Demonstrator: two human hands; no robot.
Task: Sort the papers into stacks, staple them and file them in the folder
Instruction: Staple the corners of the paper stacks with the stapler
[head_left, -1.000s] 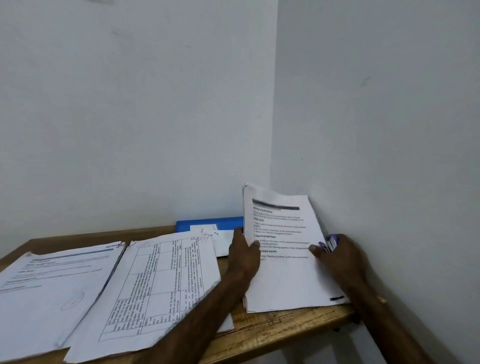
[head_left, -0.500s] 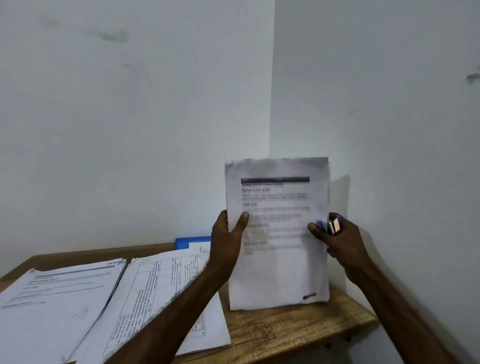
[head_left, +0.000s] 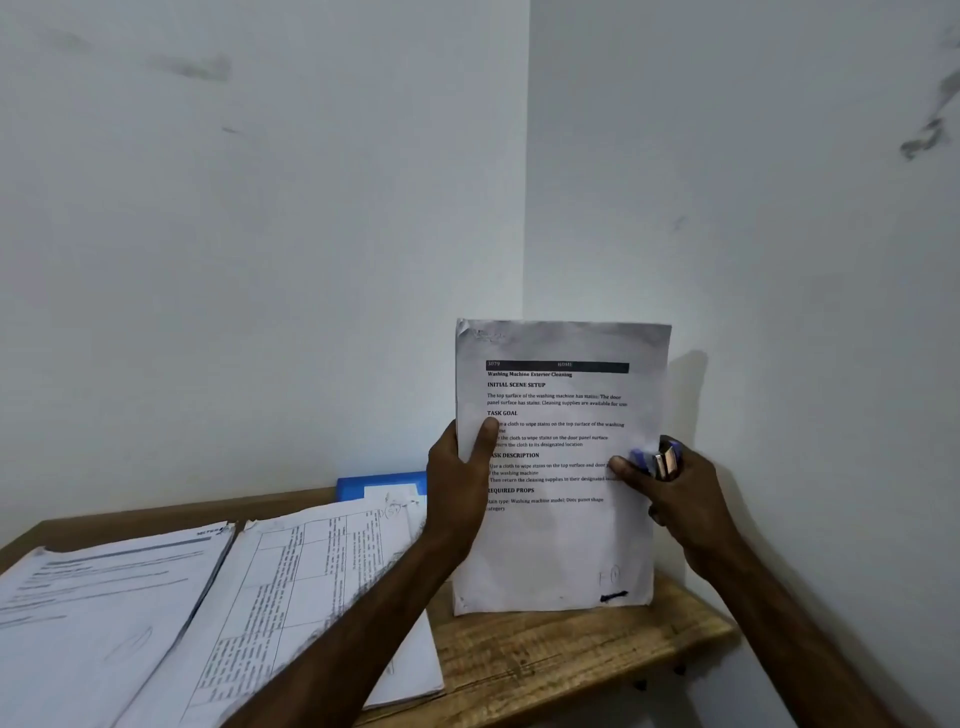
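- The held papers (head_left: 561, 545) stand tall between both hands, long side up and down. The bottom edge seems to rest on the wooden surface (head_left: 571, 654).
- The left hand (head_left: 457, 483) grips the left edge, thumb on the front.
- The right hand (head_left: 680, 499) holds a small blue and silver stapler (head_left: 662, 460), and its thumb presses the right edge.
- The stapler sits halfway up the page, so I think it must go up to a top corner.
- The sheets are thin and a bit crumpled. The blue folder (head_left: 382, 483) lies flat behind.
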